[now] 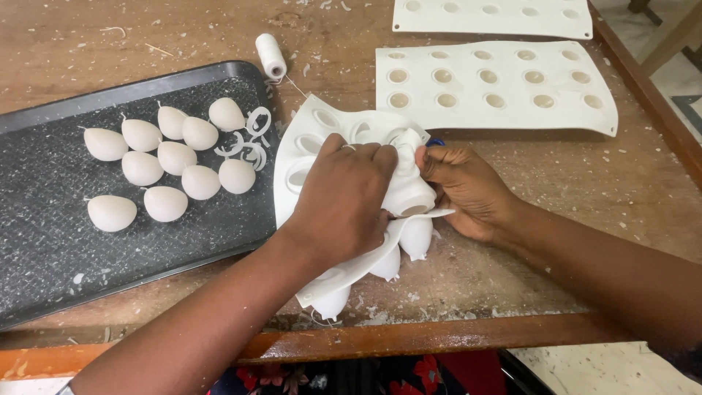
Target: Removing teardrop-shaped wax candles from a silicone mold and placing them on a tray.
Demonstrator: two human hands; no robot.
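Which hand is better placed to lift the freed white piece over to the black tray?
Probably the left hand: it lies on the tray side of the flexible white mould. The right hand pinches the mould's far side, away from the tray.

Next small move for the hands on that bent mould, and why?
Probably keep peeling: left hand and right hand pinch the bent white mould around one cup, its egg-shaped candle still inside. Pushing it out would let it join the candles on the black tray.
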